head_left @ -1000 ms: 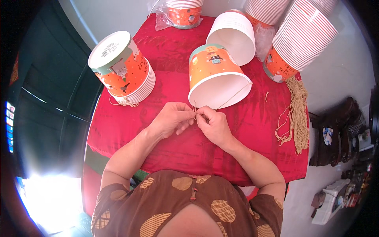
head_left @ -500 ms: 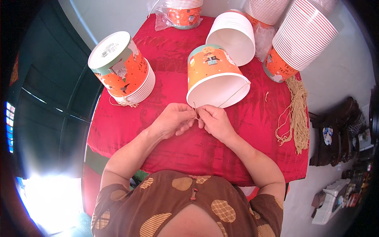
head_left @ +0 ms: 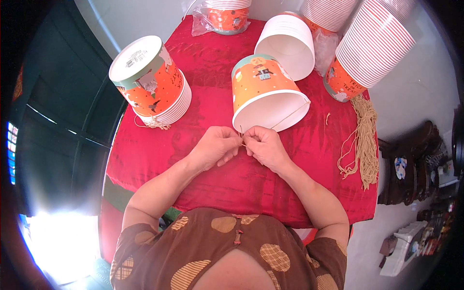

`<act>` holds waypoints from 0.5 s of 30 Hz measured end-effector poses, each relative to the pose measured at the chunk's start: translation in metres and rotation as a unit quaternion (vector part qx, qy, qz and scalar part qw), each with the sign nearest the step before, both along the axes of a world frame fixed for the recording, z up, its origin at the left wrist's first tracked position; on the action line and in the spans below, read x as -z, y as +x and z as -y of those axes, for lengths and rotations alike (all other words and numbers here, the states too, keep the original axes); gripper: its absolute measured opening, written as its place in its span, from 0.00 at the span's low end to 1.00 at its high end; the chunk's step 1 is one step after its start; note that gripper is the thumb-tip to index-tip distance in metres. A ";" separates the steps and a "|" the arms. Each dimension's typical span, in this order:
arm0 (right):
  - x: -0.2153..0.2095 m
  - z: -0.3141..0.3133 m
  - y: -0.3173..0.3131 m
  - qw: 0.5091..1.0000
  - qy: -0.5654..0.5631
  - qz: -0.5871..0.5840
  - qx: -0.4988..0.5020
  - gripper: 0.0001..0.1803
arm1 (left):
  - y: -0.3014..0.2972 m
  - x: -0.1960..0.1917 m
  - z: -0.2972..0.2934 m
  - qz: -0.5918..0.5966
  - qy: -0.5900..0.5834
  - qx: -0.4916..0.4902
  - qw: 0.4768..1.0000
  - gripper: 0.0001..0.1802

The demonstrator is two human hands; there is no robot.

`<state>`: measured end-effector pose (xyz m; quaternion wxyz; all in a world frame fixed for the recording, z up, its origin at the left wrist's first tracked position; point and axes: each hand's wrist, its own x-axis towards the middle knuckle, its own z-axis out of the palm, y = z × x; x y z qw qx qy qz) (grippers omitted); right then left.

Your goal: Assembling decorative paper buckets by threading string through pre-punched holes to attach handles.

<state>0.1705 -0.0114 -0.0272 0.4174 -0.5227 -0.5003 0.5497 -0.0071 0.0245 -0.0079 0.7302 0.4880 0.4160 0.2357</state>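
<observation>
My left hand (head_left: 216,146) and right hand (head_left: 263,146) meet over the red tablecloth (head_left: 203,169), fingertips pinched shut on a thin tan string (head_left: 280,120) — it runs up to the rim of an orange paper bucket (head_left: 265,92) lying on its side just beyond my knuckles. I judge I am knotting the string's end as a handle. Next calls for steady tension and a small, tight pull. A bundle of spare strings (head_left: 363,140) lies to my right.

Clear plastic bag (head_left: 203,26) around orange cups, table's far edge; another (head_left: 325,46) far right.
</observation>
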 end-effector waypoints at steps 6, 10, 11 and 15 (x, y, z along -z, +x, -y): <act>-0.008 0.003 -0.004 0.999 0.014 0.029 0.018 0.09 | 0.000 0.000 -0.001 -0.007 0.007 -0.018 1.000 0.07; -0.017 0.004 -0.005 0.999 -0.021 0.045 0.016 0.13 | -0.001 0.000 -0.001 0.015 -0.005 -0.012 1.000 0.06; -0.017 0.004 -0.004 0.999 -0.021 0.045 0.016 0.13 | -0.001 0.000 0.000 0.023 -0.009 -0.009 1.000 0.06; -0.020 0.005 -0.004 0.998 -0.042 0.051 0.000 0.13 | -0.001 -0.002 0.000 0.042 -0.025 -0.001 0.999 0.06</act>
